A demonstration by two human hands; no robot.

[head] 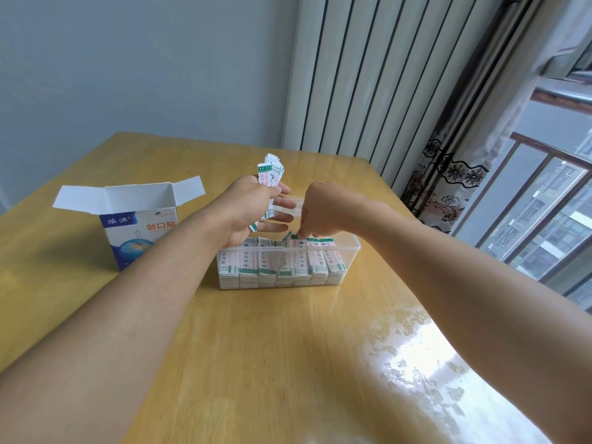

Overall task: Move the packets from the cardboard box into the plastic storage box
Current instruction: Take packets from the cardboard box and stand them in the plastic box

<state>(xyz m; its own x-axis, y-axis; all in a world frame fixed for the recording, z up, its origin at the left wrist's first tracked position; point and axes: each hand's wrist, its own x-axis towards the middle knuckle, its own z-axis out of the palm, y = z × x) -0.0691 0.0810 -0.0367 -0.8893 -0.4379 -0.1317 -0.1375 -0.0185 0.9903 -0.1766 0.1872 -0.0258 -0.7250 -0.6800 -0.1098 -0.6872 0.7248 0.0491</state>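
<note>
The left hand (248, 208) is gripping a bunch of white-and-green packets (270, 174), holding them upright above the back left part of the plastic box (350, 251); the tops of the packets are sticking up past the fingers. The right hand (323, 209) is reaching down into the plastic box, its fingertips (302, 234) pinching the top edge of a packet standing in the middle of the row. The plastic box is sitting near the middle of the wooden table (288, 363) and is holding a row of packets (282, 261) standing on end, packed side by side against its near wall. The cardboard box (137, 225) is standing well to the left of the plastic box with its top flaps spread open; its inside is not showing from here. Both forearms are stretching out over the table. A curtain (448, 174) is hanging beside the window at the right.
</note>
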